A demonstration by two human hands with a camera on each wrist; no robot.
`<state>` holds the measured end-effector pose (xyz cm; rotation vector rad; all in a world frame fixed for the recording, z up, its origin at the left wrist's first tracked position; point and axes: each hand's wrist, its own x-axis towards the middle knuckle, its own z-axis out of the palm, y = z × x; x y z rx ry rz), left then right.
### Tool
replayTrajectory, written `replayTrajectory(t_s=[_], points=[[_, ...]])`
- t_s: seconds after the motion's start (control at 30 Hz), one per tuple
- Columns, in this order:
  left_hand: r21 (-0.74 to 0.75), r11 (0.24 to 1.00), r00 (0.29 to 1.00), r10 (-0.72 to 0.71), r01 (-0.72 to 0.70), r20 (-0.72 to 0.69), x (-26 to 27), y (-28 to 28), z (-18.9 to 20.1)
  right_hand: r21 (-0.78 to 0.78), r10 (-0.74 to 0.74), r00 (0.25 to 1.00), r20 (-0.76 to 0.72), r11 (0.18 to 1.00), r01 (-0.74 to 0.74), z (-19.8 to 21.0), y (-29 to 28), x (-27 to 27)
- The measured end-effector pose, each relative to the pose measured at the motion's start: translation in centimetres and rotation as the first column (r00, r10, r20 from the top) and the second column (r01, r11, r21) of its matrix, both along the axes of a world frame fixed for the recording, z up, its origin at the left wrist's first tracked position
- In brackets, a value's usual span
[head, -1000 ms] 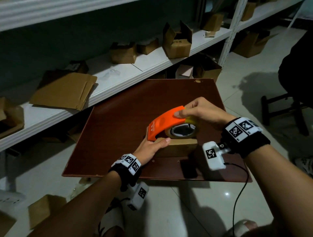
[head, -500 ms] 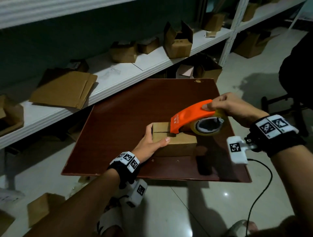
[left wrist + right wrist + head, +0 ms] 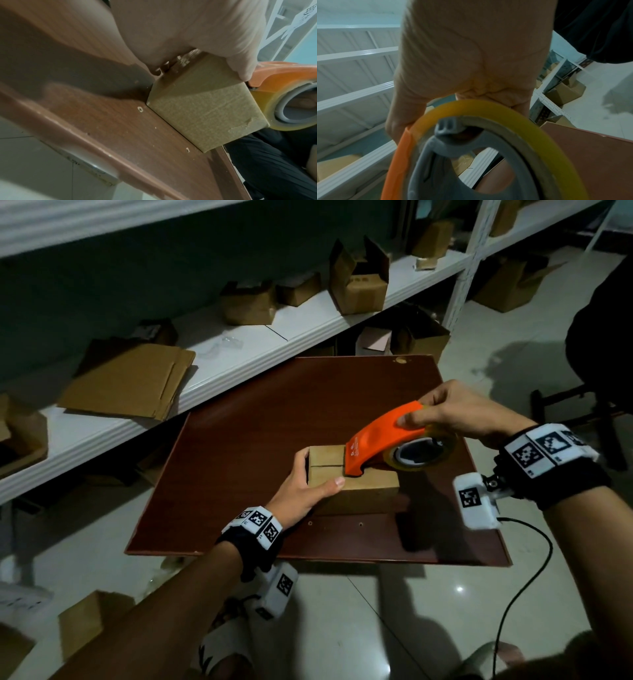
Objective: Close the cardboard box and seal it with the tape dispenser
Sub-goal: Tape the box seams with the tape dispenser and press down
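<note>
Left hand (image 3: 301, 491) is clamped round the left end of the cardboard box (image 3: 356, 486), thumb on the near edge, presumably to steady it against the pull. Flaps are seen closed, seam exposed leftward. Box is set on the brown board (image 3: 239, 457). Over its right half, the tape dispenser (image 3: 383, 440) is gripped by the right hand (image 3: 459, 412).
</note>
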<state>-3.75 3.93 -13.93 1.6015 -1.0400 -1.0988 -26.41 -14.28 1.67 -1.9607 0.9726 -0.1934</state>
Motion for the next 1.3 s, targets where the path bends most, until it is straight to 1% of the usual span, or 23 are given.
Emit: replayTrajectory(t_s=[0.27, 0.37, 0.43, 0.47, 0.57, 0.63, 0.73, 0.83, 1.0, 1.17, 1.23, 1.3], points=[[0.030, 0.999, 0.999, 0.015, -0.015, 0.030, -0.3, 0.1, 0.9, -0.046, -0.017, 0.999, -0.027, 0.999, 0.016, 0.2, 0.3, 0.7], [0.041, 0.999, 0.989, -0.002, -0.005, 0.148, -0.1, -0.3, 1.8, -0.062, -0.020, 0.999, -0.032, 0.998, 0.018, 0.1, 0.3, 0.9], [0.059, 0.998, 0.978, 0.011, -0.023, 0.206, 0.0, -0.7, 2.3, -0.069, -0.021, 0.999, -0.029, 0.997, 0.019, 0.1, 0.4, 1.1], [0.072, 0.997, 0.978, 0.016, -0.032, 0.209, -0.1, -0.9, 2.6, -0.073, -0.022, 0.999, -0.027, 0.997, 0.020, 0.1, 0.4, 1.2], [0.115, 0.991, 0.993, 0.064, -0.075, 0.098, -1.1, -1.3, 3.3, -0.077, -0.019, 1.000, -0.017, 0.997, 0.018, 0.2, 0.5, 1.3], [0.122, 0.986, 0.992, 0.108, -0.116, 0.071, -1.9, -1.5, 3.6, -0.076, -0.013, 1.000, -0.016, 0.997, 0.012, 0.2, 0.4, 1.3], [0.109, 0.980, 0.974, 0.144, -0.164, 0.172, -2.2, -1.9, 3.5, -0.062, -0.017, 1.000, -0.012, 0.998, 0.016, 0.1, 0.3, 1.2], [0.086, 0.985, 0.959, 0.124, -0.150, 0.253, -2.0, -2.1, 2.8, -0.046, -0.013, 1.000, -0.021, 0.999, 0.012, -0.2, 0.2, 1.1], [0.105, 0.977, 0.953, 0.151, -0.184, 0.262, -2.0, -2.4, 2.8, -0.021, 0.005, 1.000, -0.001, 1.000, -0.005, -0.3, 0.1, 0.9], [0.107, 0.970, 0.928, 0.173, -0.218, 0.330, -1.8, -2.1, 3.6, 0.021, -0.017, 1.000, 0.023, 1.000, 0.016, -0.6, -0.1, 0.8], [0.155, 0.966, 0.928, 0.141, -0.205, 0.344, -1.6, -2.0, 3.9, 0.029, -0.009, 1.000, 0.024, 1.000, 0.008, -0.7, -0.2, 0.8], [0.216, 0.958, 0.947, 0.118, -0.188, 0.298, -1.6, -2.1, 4.1, 0.034, -0.004, 1.000, 0.027, 0.999, 0.003, -0.7, -0.2, 0.8]])
